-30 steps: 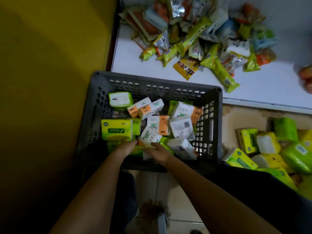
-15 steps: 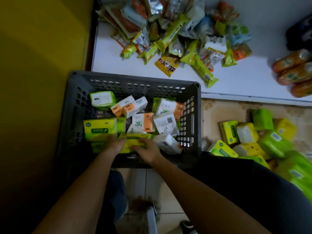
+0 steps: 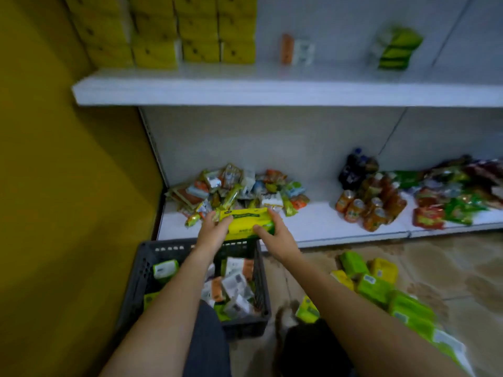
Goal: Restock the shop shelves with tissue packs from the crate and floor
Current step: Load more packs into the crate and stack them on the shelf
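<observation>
Head view: both hands are on one yellow-green plastic-wrapped tissue pack (image 3: 246, 223), held in the air over the far rim of the dark grey perforated plastic crate (image 3: 144, 273). Left hand (image 3: 212, 232) grips the pack's left end, fingers curled over its top edge. Right hand (image 3: 277, 238) grips the right end, thumb on the near face, fingers wrapped round the far side. The pack sits roughly level, long side across.

The crate stands on the tiled floor (image 3: 449, 268), close to the yellow wall (image 3: 68, 186). Inside it are loose small white-and-orange tissue packs (image 3: 234, 284), with a few green ones mixed in. Right of the crate, a heap of green and yellow tissue packs (image 3: 375, 287) lies on the floor.

At the left end of the upper white shelf (image 3: 245, 91) are stacked rows of yellow tissue packs (image 3: 174, 31). Two more items further right are too blurred to identify.

On the lower white shelf (image 3: 326, 227), a pile of mixed snack sachets (image 3: 239, 189) lies behind the held pack. Orange drink bottles (image 3: 373, 208) lie on their sides to the right, with more snack bags (image 3: 457, 200) at far right.
</observation>
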